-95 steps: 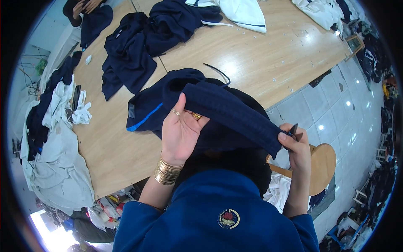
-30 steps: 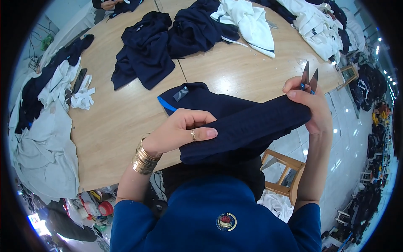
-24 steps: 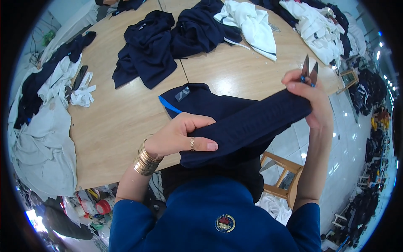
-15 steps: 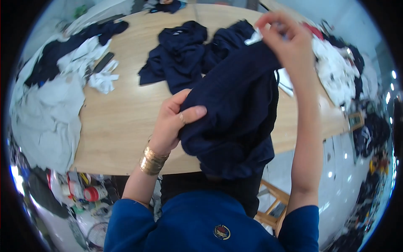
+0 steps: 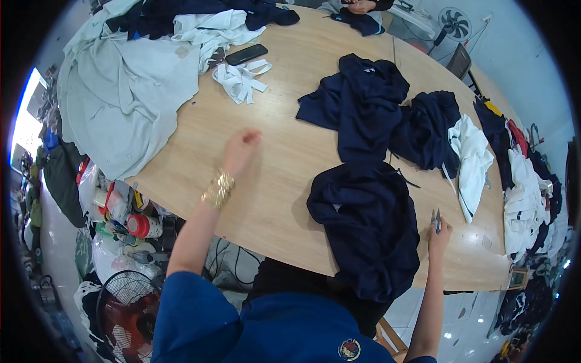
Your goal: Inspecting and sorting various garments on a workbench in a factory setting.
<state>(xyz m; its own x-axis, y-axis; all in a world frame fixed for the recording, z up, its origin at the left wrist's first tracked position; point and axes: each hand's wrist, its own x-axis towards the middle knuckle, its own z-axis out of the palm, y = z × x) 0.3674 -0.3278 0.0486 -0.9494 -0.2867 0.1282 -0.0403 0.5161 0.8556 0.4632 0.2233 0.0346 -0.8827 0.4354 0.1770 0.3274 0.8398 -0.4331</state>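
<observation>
A dark navy garment [image 5: 369, 227] lies bunched on the near part of the table, its lower end hanging over the edge. To the right of it, my right hand [image 5: 440, 239] grips small thread snips [image 5: 436, 222], blades pointing away from me. My left hand [image 5: 242, 150] is over bare wood well to the left of the garment, fingers curled in; whatever they may hold is too small to make out. Farther back, two more heaps of navy cloth rest side by side, a left one [image 5: 369, 103] and a right one [image 5: 433, 130].
A white cloth piece [image 5: 471, 160] lies beside the navy heaps. At left are a large pale cloth [image 5: 136, 97], white strips [image 5: 242, 80] and a black phone [image 5: 247, 54]. Another person's hand [image 5: 361, 6] shows at the far edge. White garments [image 5: 523, 199] are piled at right.
The navy garment held up in both hands is now down on the table. My right hand has lowered and holds snips; my left has moved away leftward. The view has swung left.
</observation>
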